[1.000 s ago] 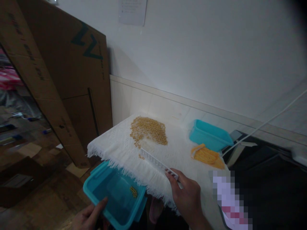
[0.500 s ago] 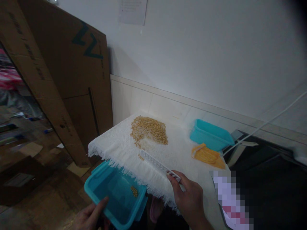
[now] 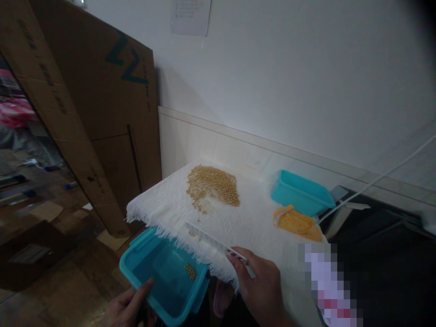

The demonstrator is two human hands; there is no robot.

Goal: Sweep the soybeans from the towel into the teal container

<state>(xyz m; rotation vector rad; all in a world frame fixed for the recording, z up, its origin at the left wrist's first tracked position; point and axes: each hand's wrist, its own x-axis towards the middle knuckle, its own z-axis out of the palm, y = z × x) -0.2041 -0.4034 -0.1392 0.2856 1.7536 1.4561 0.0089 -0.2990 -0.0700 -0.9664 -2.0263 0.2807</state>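
My right hand (image 3: 260,286) is closed on the handle end of a white comb (image 3: 207,237), which lies across the near edge of a white fringed cloth (image 3: 252,218). A few yellow beans sit just ahead of the comb's teeth near the fringe. A larger pile of yellow beans (image 3: 213,185) rests farther back on the cloth. My left hand (image 3: 127,306) grips the near rim of a teal container (image 3: 163,277) held below the cloth's edge; a few beans lie inside it.
A second teal container (image 3: 301,193) and an orange cloth (image 3: 296,222) sit at the cloth's far right. Large cardboard sheets (image 3: 102,104) lean against the wall on the left. A white cable (image 3: 381,177) runs across the right. A blurred patch covers the lower right.
The comb has slid toward the near edge of the cloth, pushing a few beans closer to the fringe. The teal container under the edge stays about where it was.
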